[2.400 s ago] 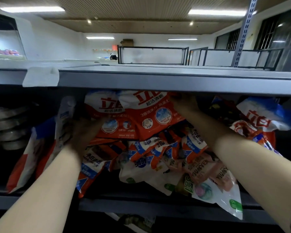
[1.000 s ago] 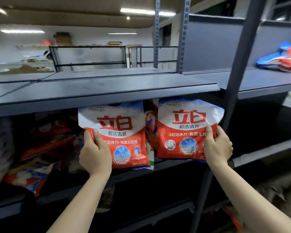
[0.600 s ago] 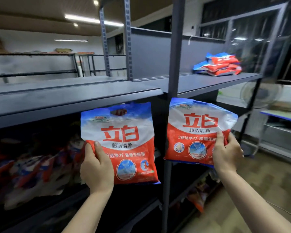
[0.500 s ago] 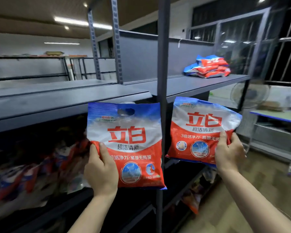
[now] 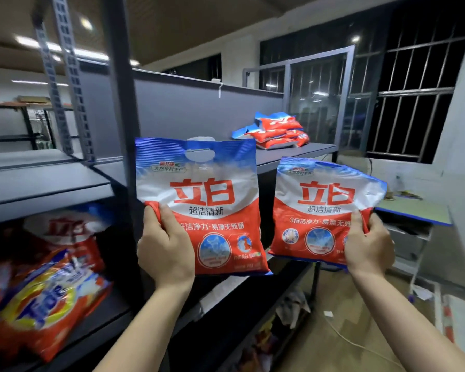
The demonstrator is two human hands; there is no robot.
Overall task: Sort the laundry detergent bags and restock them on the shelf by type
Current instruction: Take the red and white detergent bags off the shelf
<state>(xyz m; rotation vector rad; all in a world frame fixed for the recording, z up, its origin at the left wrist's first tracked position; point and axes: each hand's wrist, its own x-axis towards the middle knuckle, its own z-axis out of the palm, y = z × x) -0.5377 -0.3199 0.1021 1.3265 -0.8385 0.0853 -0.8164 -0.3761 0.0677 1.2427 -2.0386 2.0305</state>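
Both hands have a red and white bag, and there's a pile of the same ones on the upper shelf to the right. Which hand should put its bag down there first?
Probably the right hand: its bag is nearer the matching pile than the left hand with its bag.

Barred window (image 5: pixel 414 98), blue-edged table (image 5: pixel 414 213) w/ white cable (image 5: pixel 360 342) on floor.

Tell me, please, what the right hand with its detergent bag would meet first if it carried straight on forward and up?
Probably the front edge of the upper shelf. The right hand grips its bag just below and in front of that edge, and the stacked bags lie further back. Depth is hard to judge.
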